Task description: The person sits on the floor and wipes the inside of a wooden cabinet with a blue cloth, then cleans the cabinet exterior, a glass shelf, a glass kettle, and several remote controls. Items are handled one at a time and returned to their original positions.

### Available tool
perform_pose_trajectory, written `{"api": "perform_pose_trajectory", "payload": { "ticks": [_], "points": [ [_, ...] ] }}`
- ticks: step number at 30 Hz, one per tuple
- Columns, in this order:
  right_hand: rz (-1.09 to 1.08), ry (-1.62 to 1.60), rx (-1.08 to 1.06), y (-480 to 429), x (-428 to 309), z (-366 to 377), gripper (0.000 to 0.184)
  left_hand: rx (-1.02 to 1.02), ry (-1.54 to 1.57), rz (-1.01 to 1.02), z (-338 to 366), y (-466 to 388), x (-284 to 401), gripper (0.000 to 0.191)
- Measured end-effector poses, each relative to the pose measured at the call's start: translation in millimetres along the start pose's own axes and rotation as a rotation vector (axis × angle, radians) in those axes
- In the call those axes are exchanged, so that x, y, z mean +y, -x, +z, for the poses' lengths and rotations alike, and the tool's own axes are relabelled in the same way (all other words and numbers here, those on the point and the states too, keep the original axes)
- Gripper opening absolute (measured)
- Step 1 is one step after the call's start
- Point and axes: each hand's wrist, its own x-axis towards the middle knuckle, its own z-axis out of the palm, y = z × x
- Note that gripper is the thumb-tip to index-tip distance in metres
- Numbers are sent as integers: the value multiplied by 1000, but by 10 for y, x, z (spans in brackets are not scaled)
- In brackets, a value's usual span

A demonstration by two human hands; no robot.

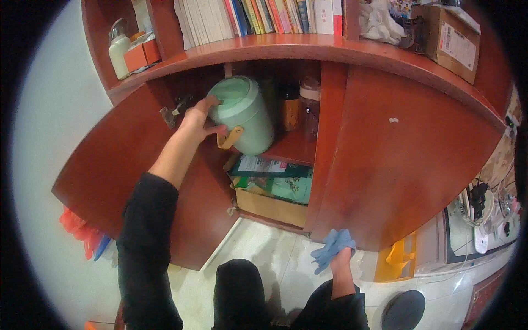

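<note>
With fingers on the lid and thumb by the tan handle, my left hand [201, 117] grips a mint-green lidded canister [253, 128]. The canister tilts at the front of an open compartment in a red-brown wooden cabinet [330, 144]. Behind it, on the same shelf [297, 146], stand an orange jar with a dark lid [291, 111] and a clear bottle with a pale cap [310, 107]. Low in front of the shut right door, my right hand [341, 260] holds a crumpled blue cloth [333, 248]. Part of the left palm is hidden from view.
The left cabinet door [123, 165] stands swung outward beside my left arm. Below the shelf, packages [288, 187] fill a cardboard box [268, 204]. Books [272, 18] and a carton [456, 45] sit above. A round black stool [403, 310] and yellow bag [396, 260] are at right.
</note>
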Motion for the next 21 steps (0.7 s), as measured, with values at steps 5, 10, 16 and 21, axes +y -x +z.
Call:
{"api": "perform_pose_trajectory", "payload": {
  "ticks": [5, 10, 16, 21],
  "points": [
    [-9, 47, -104, 51, -73, -4, 22, 129, -149, 49, 276, -86, 124, 58],
    [79, -134, -124, -20, 18, 23, 22, 270, -244, 99, 348, -309, 54, 67],
    [72, -98, -200, -121, 70, -136, 22, 494, -590, 841, 350, -48, -592, 62],
    [107, -57, -83, 26, 26, 94, 24, 179, -1636, 1576, 389, 352, -1405, 51]
  ]
}}
